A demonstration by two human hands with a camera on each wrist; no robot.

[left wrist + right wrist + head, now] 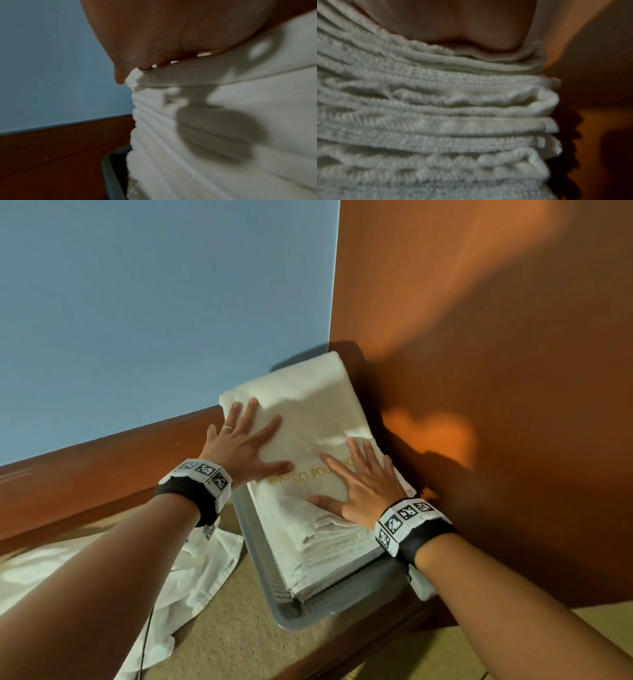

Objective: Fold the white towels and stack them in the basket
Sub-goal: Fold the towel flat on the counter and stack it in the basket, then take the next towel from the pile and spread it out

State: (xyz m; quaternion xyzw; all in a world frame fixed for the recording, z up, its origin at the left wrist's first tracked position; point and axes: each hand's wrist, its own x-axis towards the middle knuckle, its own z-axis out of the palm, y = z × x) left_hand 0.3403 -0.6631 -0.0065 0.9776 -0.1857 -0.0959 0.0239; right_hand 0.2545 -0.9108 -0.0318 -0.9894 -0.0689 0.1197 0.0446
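head view: both flat-fingered grips, left hand and right hand, atop towel stack, long axis away.

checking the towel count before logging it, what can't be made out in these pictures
- Middle letters of the gold lettering on the top folded white towel: head view, covered by both hands.
- Grey mesh plastic basket floor and far side: head view, hidden by the stack.
- Exact towel count: right wrist view, layers blurred.
- Unfolded white cloth: head view, partly behind the left forearm.

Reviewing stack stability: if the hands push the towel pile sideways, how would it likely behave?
The towel stack rises well above the basket rim, so upper layers would probably slide or lean. Both flat hands, left hand and right hand, likely compress it: soft, not stiff.
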